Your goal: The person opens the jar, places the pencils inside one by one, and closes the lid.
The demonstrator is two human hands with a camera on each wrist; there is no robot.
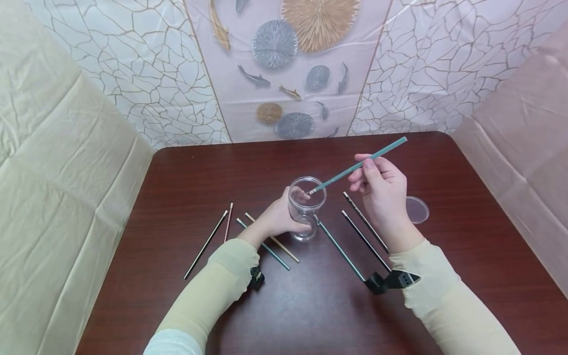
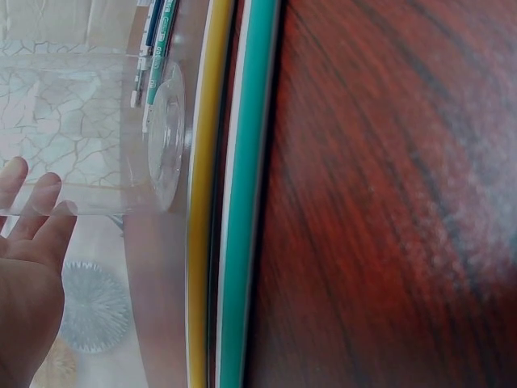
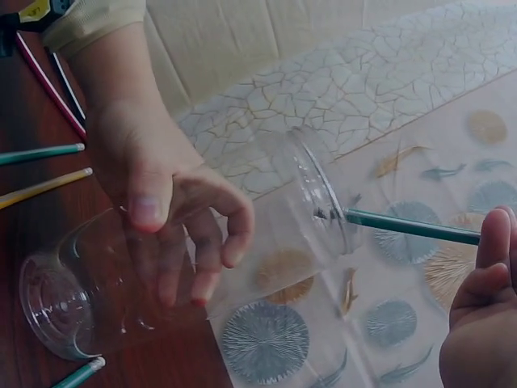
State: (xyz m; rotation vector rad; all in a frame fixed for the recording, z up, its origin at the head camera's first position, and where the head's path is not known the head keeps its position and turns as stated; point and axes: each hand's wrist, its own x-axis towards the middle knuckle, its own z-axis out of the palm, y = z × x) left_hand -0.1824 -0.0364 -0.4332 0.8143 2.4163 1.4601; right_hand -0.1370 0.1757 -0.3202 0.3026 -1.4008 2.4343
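Jar (image 1: pixel 306 211) and pencil, that was the action on my head view: the left hand (image 1: pixel 284 217) was wrapped round the clear jar, and the right hand (image 1: pixel 383 190) pinched a green pencil (image 1: pixel 348 171) at a slant, its eraser end at the jar's mouth. I had a black pencil (image 1: pixel 206 244) lying out left on the dark red surface (image 1: pixel 284 315), and a clear lid (image 1: pixel 417 210) just beside the right hand.

Over to my left wrist view: a yellow pencil (image 2: pixel 203 194) and a teal pencil (image 2: pixel 246 194) ran close together, the jar's base beyond them.

On my right wrist view, the eraser end showed just inside the jar's rim, the right hand gripping at the edge.
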